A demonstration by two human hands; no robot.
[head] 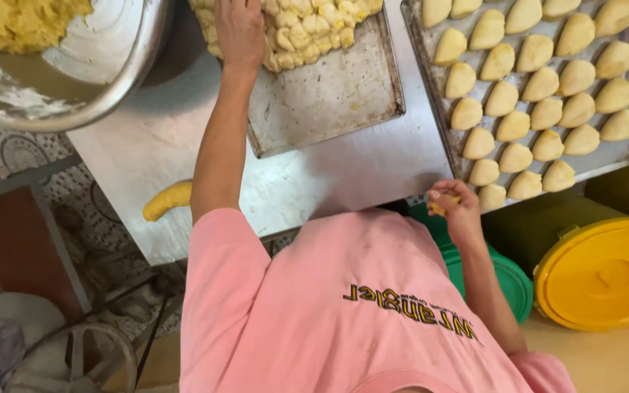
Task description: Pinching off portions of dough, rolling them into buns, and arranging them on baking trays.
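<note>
A person in a pink shirt (343, 306) works over a steel table (358, 175). The left hand (239, 33), at 12 o'clock, rests palm-down with fingers loosely spread on a heap of small pale dough pieces (307, 29) piled on a worn metal tray (329, 94). The right hand (456, 207), at 3 o'clock from the chest, is pinched narrow around a small yellowish dough lump (438, 207). At 1 o'clock a second tray (438, 94) carries rows of shaped dough pockets (540, 84), tapered ends pointing mostly toward 1 o'clock. A curved yellow dough roll (167, 200) lies at 9 o'clock, its long axis running 8 to 2. A steel bowl (132, 65) sits at 10 o'clock; a round yellow lid (606, 273) and a green lid (507, 280) at 4 o'clock.
</note>
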